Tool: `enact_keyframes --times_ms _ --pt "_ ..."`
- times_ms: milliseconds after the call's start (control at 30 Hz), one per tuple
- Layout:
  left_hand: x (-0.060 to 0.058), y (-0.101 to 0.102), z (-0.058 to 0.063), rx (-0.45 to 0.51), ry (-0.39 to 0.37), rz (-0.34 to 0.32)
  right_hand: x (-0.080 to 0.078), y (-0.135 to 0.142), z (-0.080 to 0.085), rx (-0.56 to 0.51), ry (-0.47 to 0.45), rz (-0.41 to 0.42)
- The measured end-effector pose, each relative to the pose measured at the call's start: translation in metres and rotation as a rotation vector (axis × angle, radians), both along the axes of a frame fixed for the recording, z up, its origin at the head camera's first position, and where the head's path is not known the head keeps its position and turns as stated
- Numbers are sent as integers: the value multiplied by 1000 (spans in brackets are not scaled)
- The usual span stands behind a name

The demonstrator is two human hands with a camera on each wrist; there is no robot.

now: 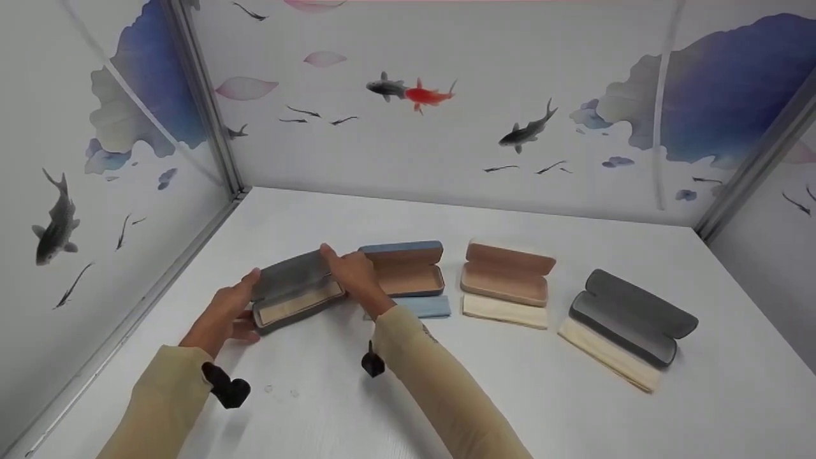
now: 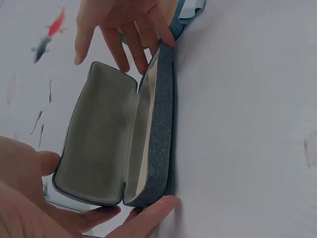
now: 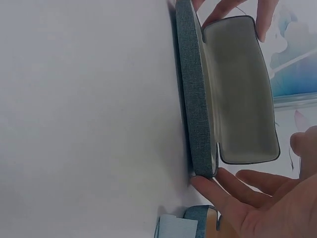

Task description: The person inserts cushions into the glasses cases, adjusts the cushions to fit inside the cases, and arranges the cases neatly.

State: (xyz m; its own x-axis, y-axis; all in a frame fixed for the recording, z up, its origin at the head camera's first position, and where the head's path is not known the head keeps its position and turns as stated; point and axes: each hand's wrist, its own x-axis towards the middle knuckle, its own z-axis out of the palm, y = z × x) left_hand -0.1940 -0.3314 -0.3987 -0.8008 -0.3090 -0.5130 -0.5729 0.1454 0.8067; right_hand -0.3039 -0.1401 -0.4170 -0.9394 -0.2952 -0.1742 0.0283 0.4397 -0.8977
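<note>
A dark grey-blue glasses case (image 1: 294, 271) stands with its lid raised on the left part of the table. Inside its base lies a beige folded cloth (image 1: 303, 308). My left hand (image 1: 223, 312) holds the case's left end, thumb against the lid's edge and fingers along the end of the base. At the other end is my right hand (image 1: 357, 271); its fairly straight fingers touch the base's corner, while its thumb stands apart from the lid in the right wrist view. The lid's grey lining (image 2: 101, 134) shows in both wrist views.
Right of my right hand stand a blue open case (image 1: 411, 280) with a blue cloth (image 1: 430, 307), a pink open case (image 1: 507, 274) with a cream cloth (image 1: 503, 311), and a dark grey open case (image 1: 631, 319) with a cream cloth (image 1: 609, 357). Printed walls (image 1: 382, 153) enclose the table.
</note>
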Motion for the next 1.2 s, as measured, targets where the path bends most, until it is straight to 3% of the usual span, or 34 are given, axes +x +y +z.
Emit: enact_keyframes --times_ms 433,667,967,1200 --pt "4 -9 -5 0 35 -22 5 -1 -1 8 53 -14" --pt "0 -6 -7 -5 50 -15 0 5 -2 -6 52 9" --pt "0 -3 -6 -78 54 1 -7 7 -3 -3 11 91" --pt "2 -1 -7 -137 97 36 -4 7 -3 -20 8 86"
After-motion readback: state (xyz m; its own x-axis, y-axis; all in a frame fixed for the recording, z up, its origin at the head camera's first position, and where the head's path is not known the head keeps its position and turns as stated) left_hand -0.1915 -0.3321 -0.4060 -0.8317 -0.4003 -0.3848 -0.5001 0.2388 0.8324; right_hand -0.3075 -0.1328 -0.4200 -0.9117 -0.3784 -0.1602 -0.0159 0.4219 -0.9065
